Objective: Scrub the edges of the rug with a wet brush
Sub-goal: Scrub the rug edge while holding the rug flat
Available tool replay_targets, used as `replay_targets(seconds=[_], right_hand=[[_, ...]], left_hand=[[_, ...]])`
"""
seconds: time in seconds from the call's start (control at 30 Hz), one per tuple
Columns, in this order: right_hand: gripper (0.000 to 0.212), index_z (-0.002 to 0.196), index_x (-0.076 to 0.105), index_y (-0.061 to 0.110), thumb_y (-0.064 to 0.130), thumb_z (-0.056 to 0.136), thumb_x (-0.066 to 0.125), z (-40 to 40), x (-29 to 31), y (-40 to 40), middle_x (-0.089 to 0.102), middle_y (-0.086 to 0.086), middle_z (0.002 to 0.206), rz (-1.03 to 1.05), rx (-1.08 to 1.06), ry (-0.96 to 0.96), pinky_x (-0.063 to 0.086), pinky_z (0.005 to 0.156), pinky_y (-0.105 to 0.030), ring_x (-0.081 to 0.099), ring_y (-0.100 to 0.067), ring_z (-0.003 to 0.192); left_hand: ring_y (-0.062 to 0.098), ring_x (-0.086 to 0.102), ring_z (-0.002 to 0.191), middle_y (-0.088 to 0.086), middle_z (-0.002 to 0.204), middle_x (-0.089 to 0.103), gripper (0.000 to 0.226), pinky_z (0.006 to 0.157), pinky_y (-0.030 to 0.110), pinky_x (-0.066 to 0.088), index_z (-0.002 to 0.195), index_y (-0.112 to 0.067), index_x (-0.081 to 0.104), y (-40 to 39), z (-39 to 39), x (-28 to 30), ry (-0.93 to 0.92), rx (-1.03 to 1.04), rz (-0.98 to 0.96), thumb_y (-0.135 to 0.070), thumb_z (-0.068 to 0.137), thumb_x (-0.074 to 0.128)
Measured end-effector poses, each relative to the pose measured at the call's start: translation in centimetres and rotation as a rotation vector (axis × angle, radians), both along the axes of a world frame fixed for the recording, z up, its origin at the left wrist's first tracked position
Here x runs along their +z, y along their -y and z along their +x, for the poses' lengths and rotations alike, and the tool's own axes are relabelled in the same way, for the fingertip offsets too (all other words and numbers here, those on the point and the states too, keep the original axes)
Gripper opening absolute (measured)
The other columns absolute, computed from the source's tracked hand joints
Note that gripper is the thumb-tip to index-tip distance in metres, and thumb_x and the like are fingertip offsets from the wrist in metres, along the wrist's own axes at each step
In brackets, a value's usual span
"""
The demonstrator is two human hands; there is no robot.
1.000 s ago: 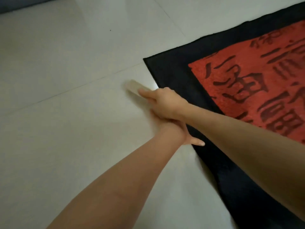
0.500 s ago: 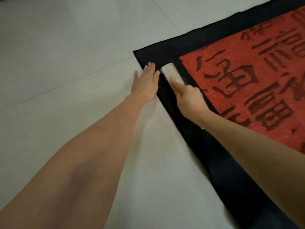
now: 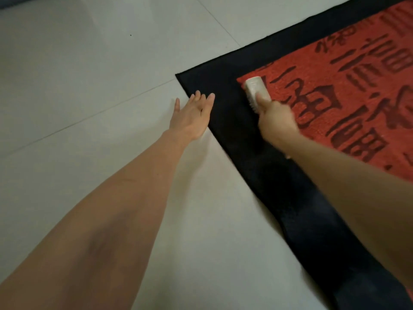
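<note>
pale brush (image 3: 256, 89) on the rug (image 3: 290, 198) in the curled right hand (image 3: 276, 121), left hand (image 3: 192, 117) flat, fingers straight

Rug (image 3: 279, 175) lies flat, black border round a red middle with dark characters. Pale brush (image 3: 256, 89) sits bristles-down by the red corner.

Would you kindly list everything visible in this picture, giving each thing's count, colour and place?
rug: one, black border around a red field with dark characters, lying flat on the right, its corner pointing left.
brush: one, pale cream block with bristles underneath, at the corner of the red field where it meets the black border.
floor: pale glossy tiles with thin grout lines, on the left and top.
dark strip: one, in the top left corner; too little shows to identify.
left hand: one, fingers straight, over the rug's left edge near the corner.
right hand: one, gripping the brush.
</note>
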State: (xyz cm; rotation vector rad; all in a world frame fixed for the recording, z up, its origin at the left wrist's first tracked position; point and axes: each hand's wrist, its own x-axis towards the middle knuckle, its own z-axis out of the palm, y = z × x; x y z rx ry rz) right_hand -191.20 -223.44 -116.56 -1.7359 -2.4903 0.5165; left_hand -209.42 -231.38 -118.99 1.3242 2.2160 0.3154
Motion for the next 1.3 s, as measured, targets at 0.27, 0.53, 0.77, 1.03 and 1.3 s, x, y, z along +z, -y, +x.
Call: replay_targets(seconds=[0.27, 0.53, 0.77, 1.03, 1.3], right_hand=[[0.051, 0.144, 0.040, 0.037, 0.016, 0.097, 0.039, 2.0, -0.2, 1.7, 0.063, -0.026, 0.112, -0.039, 0.034, -0.059, 0.048, 0.086, -0.045, 0.061, -0.043, 0.101], [0.048, 0.142, 0.043, 0.034, 0.016, 0.098, 0.041, 4.6, 0.7, 3.9, 0.063, -0.025, 0.113, -0.089, 0.202, -0.023, 0.050, 0.085, -0.045, 0.062, -0.042, 0.099], [0.046, 0.142, 0.038, 0.046, 0.029, 0.100, 0.040, 4.0, 0.5, 10.5, 0.066, -0.016, 0.112, -0.220, 0.347, -0.115, 0.048, 0.080, -0.041, 0.062, -0.039, 0.099], [0.048, 0.146, 0.041, 0.024, 0.012, 0.099, 0.039, 8.4, 3.6, 5.4, 0.061, -0.025, 0.121, -0.036, -0.077, -0.151, 0.043, 0.097, -0.048, 0.056, -0.043, 0.112], [0.043, 0.138, 0.053, 0.025, 0.013, 0.097, 0.048, 8.0, 1.3, 6.9, 0.067, -0.018, 0.115, -0.026, -0.071, -0.310, 0.046, 0.095, -0.041, 0.060, -0.035, 0.109]], left_hand=[[0.010, -0.005, 0.151, -0.001, 0.165, -0.002, 0.067, 0.121, 0.043, -0.010, 0.157, -0.017, 0.007, 0.5, 0.5, 0.0, -0.035, -0.031, -0.040, -0.054, 0.102, 0.002], [0.015, -0.006, 0.151, 0.003, 0.165, -0.007, 0.059, 0.121, 0.045, -0.007, 0.157, -0.016, 0.000, 0.9, 0.5, -0.3, -0.210, -0.119, -0.096, -0.044, 0.106, 0.010], [0.019, -0.006, 0.151, 0.006, 0.164, -0.010, 0.062, 0.120, 0.051, -0.004, 0.157, -0.016, -0.005, 1.3, 0.6, -0.5, -0.339, -0.189, -0.110, -0.041, 0.106, 0.020], [0.028, -0.018, 0.149, 0.018, 0.161, -0.017, 0.144, 0.119, 0.045, -0.010, 0.155, -0.003, -0.006, -1.0, 5.7, 1.7, -0.175, -0.283, -0.067, -0.083, 0.059, 0.066], [0.028, -0.027, 0.146, 0.019, 0.156, -0.031, 0.163, 0.117, 0.039, -0.015, 0.149, 0.001, -0.023, -0.2, 7.4, -0.6, -0.141, -0.241, -0.080, -0.089, 0.045, 0.066]])
